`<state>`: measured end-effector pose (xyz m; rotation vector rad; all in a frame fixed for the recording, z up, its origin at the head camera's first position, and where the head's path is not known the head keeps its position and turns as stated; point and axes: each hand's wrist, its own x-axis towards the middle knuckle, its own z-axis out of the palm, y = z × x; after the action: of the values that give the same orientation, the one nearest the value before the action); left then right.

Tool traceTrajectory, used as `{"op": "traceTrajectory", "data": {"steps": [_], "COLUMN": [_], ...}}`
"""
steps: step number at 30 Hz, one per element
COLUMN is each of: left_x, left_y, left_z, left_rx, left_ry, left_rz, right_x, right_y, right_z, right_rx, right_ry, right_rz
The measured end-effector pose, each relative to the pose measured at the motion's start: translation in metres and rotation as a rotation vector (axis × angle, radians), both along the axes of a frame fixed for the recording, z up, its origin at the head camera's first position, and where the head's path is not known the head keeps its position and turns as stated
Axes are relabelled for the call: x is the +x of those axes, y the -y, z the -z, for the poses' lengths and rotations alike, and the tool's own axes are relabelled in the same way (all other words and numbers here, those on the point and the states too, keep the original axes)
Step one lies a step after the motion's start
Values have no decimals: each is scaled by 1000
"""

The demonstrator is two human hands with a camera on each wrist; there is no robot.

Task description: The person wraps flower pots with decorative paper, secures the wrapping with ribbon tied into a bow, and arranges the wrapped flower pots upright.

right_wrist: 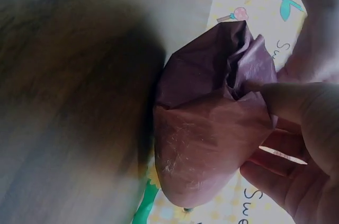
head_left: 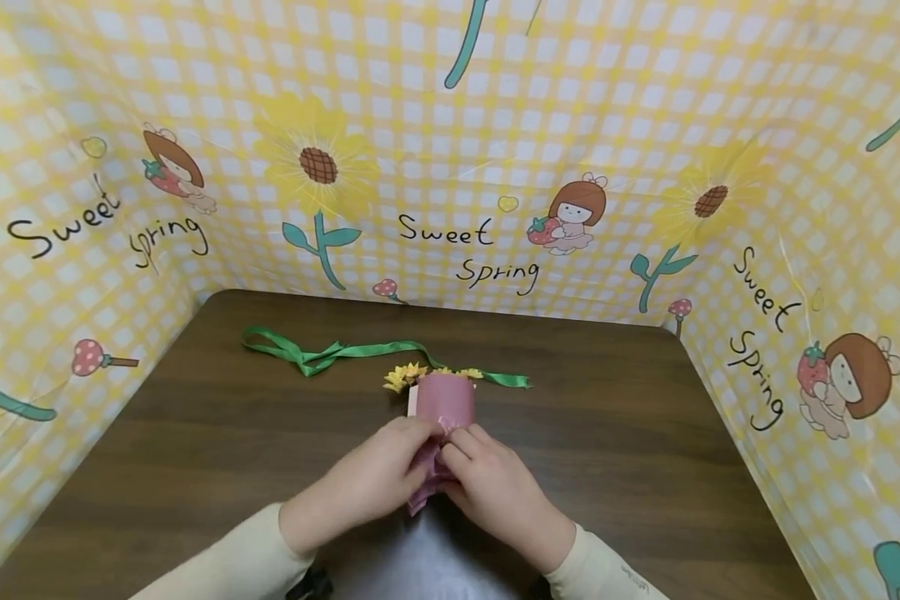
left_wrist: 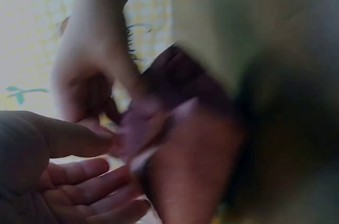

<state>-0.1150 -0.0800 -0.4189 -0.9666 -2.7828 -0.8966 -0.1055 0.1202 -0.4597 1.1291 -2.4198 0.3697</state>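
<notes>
A small bouquet wrapped in pink paper [head_left: 447, 402] is held over the table between both hands. Yellow flowers [head_left: 403, 377] peek out at its far end. My left hand [head_left: 381, 467] pinches the gathered paper from the left, thumb and forefinger meeting on it. From the other side my right hand [head_left: 495, 483] pinches the same narrow part, its thumb pressed into the folds. In the right wrist view the wrapping paper [right_wrist: 206, 144] looks smooth at the wide end and crumpled at the fingers. The left wrist view is blurred. A green ribbon [head_left: 375, 350] lies beyond the bouquet.
The dark wooden table [head_left: 607, 417] is enclosed at the back and sides by a yellow checked cloth [head_left: 450, 150] printed with flowers and figures. The ribbon's end [head_left: 506, 380] lies to the right behind the bouquet.
</notes>
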Motion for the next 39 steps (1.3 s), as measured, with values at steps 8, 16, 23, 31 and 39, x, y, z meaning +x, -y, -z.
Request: {"op": "traceTrajectory", "data": {"steps": [8, 16, 23, 31, 39], "left_x": [15, 18, 19, 18, 16], "left_y": [3, -2, -4, -3, -2], "left_z": [21, 23, 20, 23, 20], "left_rx": [-17, -118, -147, -162, -167], "left_ry": [-100, -207, -230, -203, -180], "left_rz": [-56, -94, -104, -109, -106], "right_x": [0, -9, -78, -163, -175], "right_y": [-5, -11, -47, -85, -90], "right_z": [-8, -20, -22, 26, 10], "right_rx": [-17, -15, -163, 74, 21], "right_ry": [102, 244, 401, 557, 428], "right_rz": [-45, -111, 45, 452, 438]}}
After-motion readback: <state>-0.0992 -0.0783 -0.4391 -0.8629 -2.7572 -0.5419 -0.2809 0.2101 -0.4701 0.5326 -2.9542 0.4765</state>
